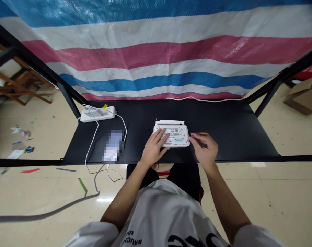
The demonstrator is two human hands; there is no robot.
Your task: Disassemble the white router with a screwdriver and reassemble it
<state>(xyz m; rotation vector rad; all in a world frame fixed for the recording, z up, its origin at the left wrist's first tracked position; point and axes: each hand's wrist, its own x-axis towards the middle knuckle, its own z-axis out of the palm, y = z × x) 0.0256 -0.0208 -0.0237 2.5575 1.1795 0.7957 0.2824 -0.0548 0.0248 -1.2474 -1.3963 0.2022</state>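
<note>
A white router-like device (pixel 183 132) with vent holes, labels and a folded antenna bar lies underside up on the black table. My left hand (pixel 153 145) rests on its left part, fingers spread over the casing. At the device's right edge is my right hand (pixel 204 147), thumb and index finger pinched round a small bluish-purple item (pixel 192 137), too small to identify. The item is beside the device's lower right corner.
A white power strip (pixel 97 114) with plugs and cables is at the table's back left. In front of it lies a phone (pixel 113 145), blurred out. A white cable (pixel 207 100) runs along the back edge under a striped sheet (pixel 156 55). Black frame posts flank the table.
</note>
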